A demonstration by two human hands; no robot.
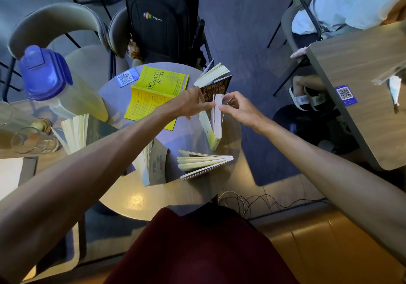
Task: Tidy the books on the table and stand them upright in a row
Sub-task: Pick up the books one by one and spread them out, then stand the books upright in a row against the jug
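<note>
The step in hand is standing one book (214, 127) upright near the right edge of the table (136, 198). The left hand (193, 103) lays fairly straight fingers against the top of its cover, and the right hand (239, 108) pinches the top of the pages from the other side. The book stands on end, slightly fanned. A black book (216, 86) stands just behind it at the far edge, and two more (151, 165) (204, 163) stand splayed towards the near edge, so no row exists yet. The yellow book (158, 90) lies flat, face down, at the far side. Next, I judge, the held book needs closing square and setting against the black one.
</note>
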